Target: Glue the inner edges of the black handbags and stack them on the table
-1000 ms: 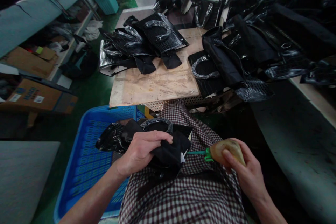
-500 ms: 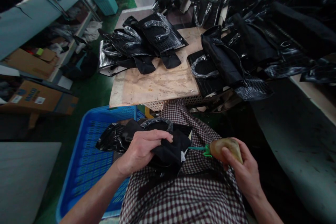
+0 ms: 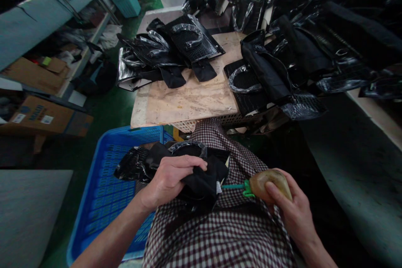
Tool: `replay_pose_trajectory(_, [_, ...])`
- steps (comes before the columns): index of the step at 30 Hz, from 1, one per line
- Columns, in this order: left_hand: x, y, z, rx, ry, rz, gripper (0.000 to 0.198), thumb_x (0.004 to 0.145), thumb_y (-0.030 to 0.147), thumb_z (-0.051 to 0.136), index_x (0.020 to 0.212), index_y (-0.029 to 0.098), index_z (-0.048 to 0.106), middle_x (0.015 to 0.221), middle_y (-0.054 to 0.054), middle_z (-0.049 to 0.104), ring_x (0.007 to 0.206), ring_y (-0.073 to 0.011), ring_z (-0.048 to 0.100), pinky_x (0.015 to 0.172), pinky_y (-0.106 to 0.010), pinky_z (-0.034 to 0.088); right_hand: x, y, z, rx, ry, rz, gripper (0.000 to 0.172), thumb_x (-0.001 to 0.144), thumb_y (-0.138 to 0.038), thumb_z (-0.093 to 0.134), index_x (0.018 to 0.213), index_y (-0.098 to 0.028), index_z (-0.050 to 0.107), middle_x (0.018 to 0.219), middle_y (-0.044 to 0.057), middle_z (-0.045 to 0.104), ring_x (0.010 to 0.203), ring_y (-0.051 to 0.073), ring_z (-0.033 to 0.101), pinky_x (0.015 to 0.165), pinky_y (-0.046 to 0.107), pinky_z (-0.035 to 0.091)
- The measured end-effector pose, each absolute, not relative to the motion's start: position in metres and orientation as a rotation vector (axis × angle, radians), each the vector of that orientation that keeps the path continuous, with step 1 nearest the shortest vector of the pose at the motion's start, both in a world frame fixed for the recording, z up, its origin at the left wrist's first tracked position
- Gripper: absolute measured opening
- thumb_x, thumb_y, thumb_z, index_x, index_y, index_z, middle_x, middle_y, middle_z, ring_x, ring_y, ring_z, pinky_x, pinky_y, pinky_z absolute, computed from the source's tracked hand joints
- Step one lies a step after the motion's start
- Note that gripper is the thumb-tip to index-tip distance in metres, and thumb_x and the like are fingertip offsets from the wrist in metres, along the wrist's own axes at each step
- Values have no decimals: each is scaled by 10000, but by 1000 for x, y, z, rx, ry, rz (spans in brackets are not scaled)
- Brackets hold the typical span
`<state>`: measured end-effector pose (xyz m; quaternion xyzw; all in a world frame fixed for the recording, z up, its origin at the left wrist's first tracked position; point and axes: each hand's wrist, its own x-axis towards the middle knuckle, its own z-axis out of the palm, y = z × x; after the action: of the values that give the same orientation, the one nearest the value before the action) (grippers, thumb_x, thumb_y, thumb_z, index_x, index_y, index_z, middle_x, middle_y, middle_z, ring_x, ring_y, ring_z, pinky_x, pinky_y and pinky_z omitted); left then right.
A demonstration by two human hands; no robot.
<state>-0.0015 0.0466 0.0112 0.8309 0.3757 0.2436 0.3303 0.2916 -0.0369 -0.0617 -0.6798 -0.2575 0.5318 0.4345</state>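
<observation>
On my lap, over a checked apron (image 3: pixel 232 230), lies a black bag piece (image 3: pixel 204 184) with black fabric and a plastic-wrapped handle (image 3: pixel 188 147). My left hand (image 3: pixel 171 176) pinches the black fabric between thumb and fingers. In my right hand (image 3: pixel 290 201) is a squeeze bottle (image 3: pixel 270 184) of yellowish-brown liquid, held on its side with the thumb pressing into it. Its green nozzle (image 3: pixel 234 186) points left, with the tip at the bag piece's right edge beside a small white tag (image 3: pixel 219 187). Whether the tip touches the piece I cannot tell.
A blue plastic basket (image 3: pixel 91 201) stands at my left. Ahead is a wooden board (image 3: pixel 188 104) bearing several black bag pieces (image 3: pixel 188 42). More black bags (image 3: pixel 301 50) are heaped to the right. Cardboard boxes (image 3: pixel 47 117) sit at the far left.
The bottle has shifted slightly downward, and its nozzle tip now sits lower along the piece's right edge. My left hand and the bag piece stay where they were.
</observation>
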Motion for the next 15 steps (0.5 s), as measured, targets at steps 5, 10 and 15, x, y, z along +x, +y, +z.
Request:
replay_pose_trajectory(5, [-1, 46, 11, 2101, 1025, 614, 265, 905, 44, 476, 960, 140, 716, 1016, -79, 759, 954, -162, 722, 886, -233, 583, 302, -30, -84, -1783, -769, 1142, 568, 688, -534, 776, 1109, -205, 585, 964, 51, 649, 683, 207, 607, 508, 282, 514])
replay_pose_trajectory(10, [-1, 47, 11, 2095, 1022, 596, 311, 878, 9, 443, 966, 142, 709, 1020, -76, 757, 955, -163, 721, 881, -236, 583, 300, -34, -88, -1788, -836, 1105, 555, 720, -532, 755, 1135, -221, 558, 1077, 66, 617, 806, 236, 628, 576, 291, 540])
replay_pose_trajectory(15, [0, 48, 9, 2199, 950, 607, 323, 865, -15, 426, 923, 134, 706, 1018, -89, 750, 953, -168, 717, 865, -271, 587, 308, -33, -81, -1762, -815, 1234, 582, 679, -526, 787, 1136, -219, 598, 1004, 70, 679, 784, 265, 652, 535, 293, 545])
